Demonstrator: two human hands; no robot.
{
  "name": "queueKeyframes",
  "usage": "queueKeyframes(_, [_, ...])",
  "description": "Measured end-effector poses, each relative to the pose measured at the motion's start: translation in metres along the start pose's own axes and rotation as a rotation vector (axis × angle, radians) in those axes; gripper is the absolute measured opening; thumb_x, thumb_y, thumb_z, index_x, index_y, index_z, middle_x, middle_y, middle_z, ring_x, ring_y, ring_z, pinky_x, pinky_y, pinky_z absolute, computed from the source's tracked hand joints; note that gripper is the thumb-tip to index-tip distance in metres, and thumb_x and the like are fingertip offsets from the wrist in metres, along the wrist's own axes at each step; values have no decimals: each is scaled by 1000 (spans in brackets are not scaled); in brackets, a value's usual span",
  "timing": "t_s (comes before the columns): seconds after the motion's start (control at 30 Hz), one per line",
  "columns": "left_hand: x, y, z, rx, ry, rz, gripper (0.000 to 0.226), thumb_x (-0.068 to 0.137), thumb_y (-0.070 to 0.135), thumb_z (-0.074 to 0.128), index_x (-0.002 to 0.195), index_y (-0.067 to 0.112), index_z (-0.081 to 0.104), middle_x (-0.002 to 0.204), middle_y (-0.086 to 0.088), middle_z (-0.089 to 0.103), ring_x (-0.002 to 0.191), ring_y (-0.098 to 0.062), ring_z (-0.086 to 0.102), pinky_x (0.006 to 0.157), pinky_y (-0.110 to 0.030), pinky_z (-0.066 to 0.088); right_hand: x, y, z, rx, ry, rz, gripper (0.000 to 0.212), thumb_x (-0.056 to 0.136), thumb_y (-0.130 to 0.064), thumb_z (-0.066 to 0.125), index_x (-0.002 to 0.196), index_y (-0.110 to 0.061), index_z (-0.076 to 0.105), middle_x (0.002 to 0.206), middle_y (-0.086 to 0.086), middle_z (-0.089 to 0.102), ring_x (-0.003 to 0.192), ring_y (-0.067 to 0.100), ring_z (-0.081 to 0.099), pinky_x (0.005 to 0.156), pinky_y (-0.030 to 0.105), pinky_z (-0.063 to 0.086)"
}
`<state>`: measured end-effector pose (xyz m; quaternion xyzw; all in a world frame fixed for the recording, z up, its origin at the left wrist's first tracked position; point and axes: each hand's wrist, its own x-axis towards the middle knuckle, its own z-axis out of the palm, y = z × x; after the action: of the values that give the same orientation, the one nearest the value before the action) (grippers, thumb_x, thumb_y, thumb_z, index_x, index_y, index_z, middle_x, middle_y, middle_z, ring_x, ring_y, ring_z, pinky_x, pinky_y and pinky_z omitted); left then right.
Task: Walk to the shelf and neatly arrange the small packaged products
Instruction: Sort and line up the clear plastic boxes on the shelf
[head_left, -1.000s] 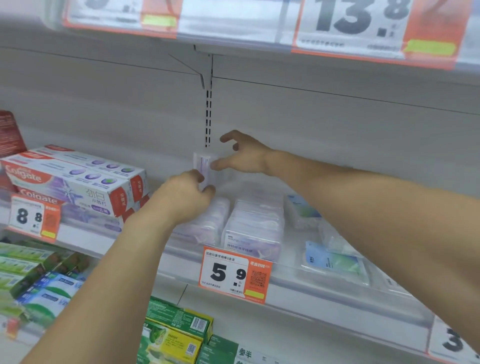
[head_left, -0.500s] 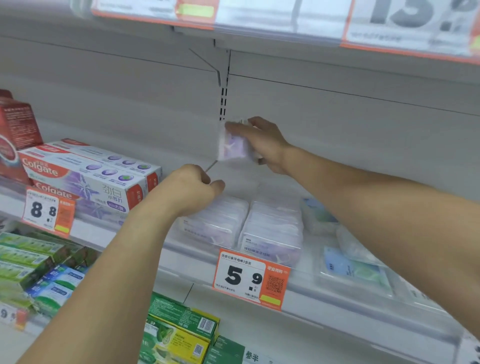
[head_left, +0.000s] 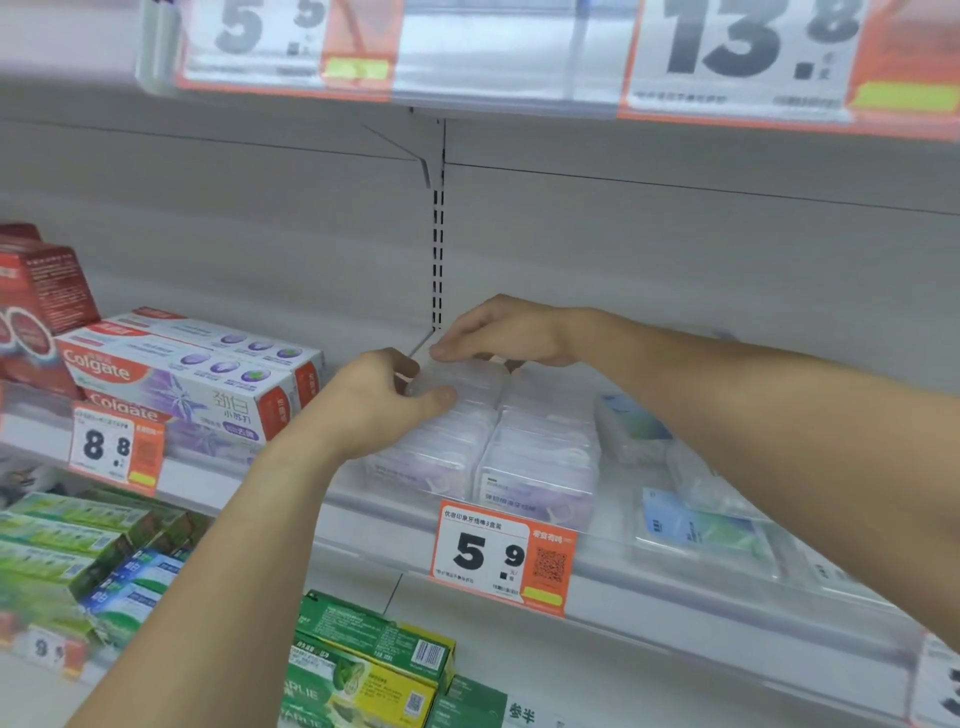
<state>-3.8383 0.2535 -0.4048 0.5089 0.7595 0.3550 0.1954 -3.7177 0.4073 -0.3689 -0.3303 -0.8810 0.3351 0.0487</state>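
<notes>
Floss packs (head_left: 537, 467) are ranked in two rows on the shelf (head_left: 675, 582); a clear pack (head_left: 457, 387) at the rear of the left row, 11 o'clock from the 5.9 price tag (head_left: 501, 558), is pinched by the left hand (head_left: 384, 400) and pressed from above by the right hand's (head_left: 506, 332) fingertips, apparently so it is seated squarely.

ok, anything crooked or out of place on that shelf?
Yes. The clear packs right of the 5.9 price tag lie tilted and overlapping, unlike the two straight rows of purple packs. Nothing looks spilled or damaged.
</notes>
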Motion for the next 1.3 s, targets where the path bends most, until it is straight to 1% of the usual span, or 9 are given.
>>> queueKeyframes(0.17, [5, -1, 3, 16, 16, -7, 54, 85, 51, 63, 128, 19, 54, 121, -3, 60, 104, -22, 58, 83, -29, 44, -41, -2, -19, -333, 127, 16, 50, 88, -65, 54, 121, -29, 65, 127, -9, 61, 120, 12, 55, 107, 32, 41])
queueKeyframes(0.27, [6, -1, 7, 25, -1, -7, 58, 87, 56, 57, 134, 22, 48, 129, -3, 57, 112, -24, 56, 91, -32, 44, -87, -3, -19, -514, -3, 198, 76, 80, -81, 45, 145, -42, 36, 149, -2, 37, 135, 20, 43, 111, 34, 33])
queueKeyframes(0.4, [5, 6, 14, 57, 23, 32, 54, 88, 50, 58, 135, 23, 51, 123, -4, 60, 108, -25, 59, 85, -29, 44, -124, 4, 6, -418, -55, 298, 95, 76, -83, 47, 154, -40, 16, 160, 1, 24, 143, 22, 34, 114, 33, 30])
queueKeyframes(0.53, [4, 8, 13, 73, 37, 46, 48, 88, 48, 60, 129, 23, 54, 116, -2, 62, 100, -23, 59, 79, -27, 42, -134, 8, 31, -367, 33, 300, 87, 87, -77, 31, 157, -35, 4, 166, 0, -1, 153, 20, 6, 122, 37, 11])
queueKeyframes(0.6, [4, 9, 13, 105, 36, 49, 48, 89, 47, 59, 129, 21, 54, 120, -3, 62, 100, -23, 57, 81, -27, 42, -138, 8, 40, -389, 65, 330, 81, 90, -75, 23, 157, -35, 0, 165, 8, -13, 153, 27, 9, 120, 36, 11])
queueKeyframes(0.87, [-2, 15, 14, 241, 71, 76, 48, 93, 39, 54, 129, 8, 58, 129, -13, 60, 119, -30, 53, 94, -31, 44, -147, 1, 67, -338, 170, 288, 77, 94, -70, 23, 157, -32, 1, 165, 9, -15, 152, 35, 10, 122, 43, 14])
queueKeyframes(1.1, [-11, 15, 18, 322, 127, 83, 42, 95, 33, 49, 114, -1, 62, 112, -20, 64, 106, -36, 57, 87, -38, 50, -147, 4, 71, -279, 233, 258, 77, 93, -70, 30, 157, -32, 9, 166, 7, -9, 152, 32, 9, 122, 42, 15])
queueKeyframes(1.2, [-11, 18, 17, 378, 180, 102, 39, 92, 34, 52, 115, 4, 62, 109, -17, 65, 104, -37, 58, 85, -38, 50, -147, 5, 60, -299, 219, 232, 77, 92, -71, 32, 156, -31, 17, 166, 8, 2, 153, 25, 8, 120, 38, 14])
queueKeyframes(1.3, [-14, 34, 19, 352, 271, 190, 38, 90, 32, 58, 119, 8, 62, 118, -17, 62, 109, -36, 57, 87, -37, 47, -149, 9, 41, -255, 251, 215, 74, 93, -69, 36, 153, -27, 29, 161, 5, 26, 146, 22, 30, 115, 34, 26])
